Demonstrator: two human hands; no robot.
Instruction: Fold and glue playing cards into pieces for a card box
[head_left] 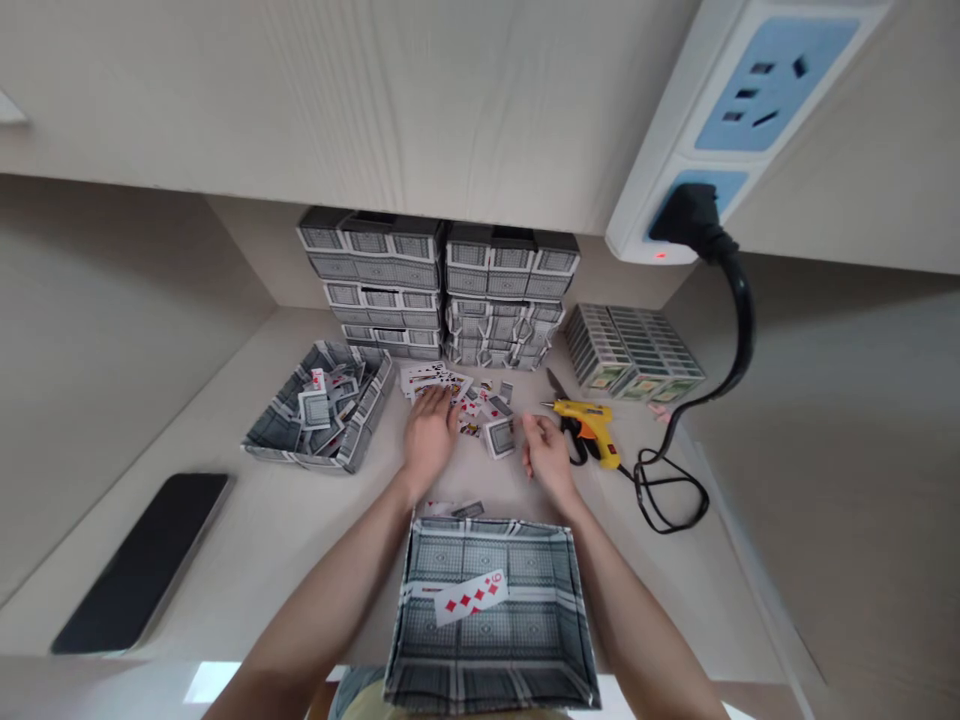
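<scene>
- My left grip (430, 432) lies flat, fingers extended, on the spread cards (418, 374) at the far middle of the desk (300, 525), clasping nothing I can see.
- My right grip (547, 455) curls loosely just left of the yellow glue gun (592, 425); I cannot tell whether it holds anything.
- Near me: a box (450, 552).

On the card (471, 598) in the box (540, 600), nearer the body than both hands, reads a red 9, or possibly an upturned 6, with red diamonds alongside. On the cards (420, 374) at the fingertips of the left hand (431, 428), shows black pips, too small to name. Among the scraps (471, 408) between the hands, shows red marks, not legible. On the packs (637, 355) beyond the right hand (547, 452), bears greenish marks, too small to make out.
</scene>
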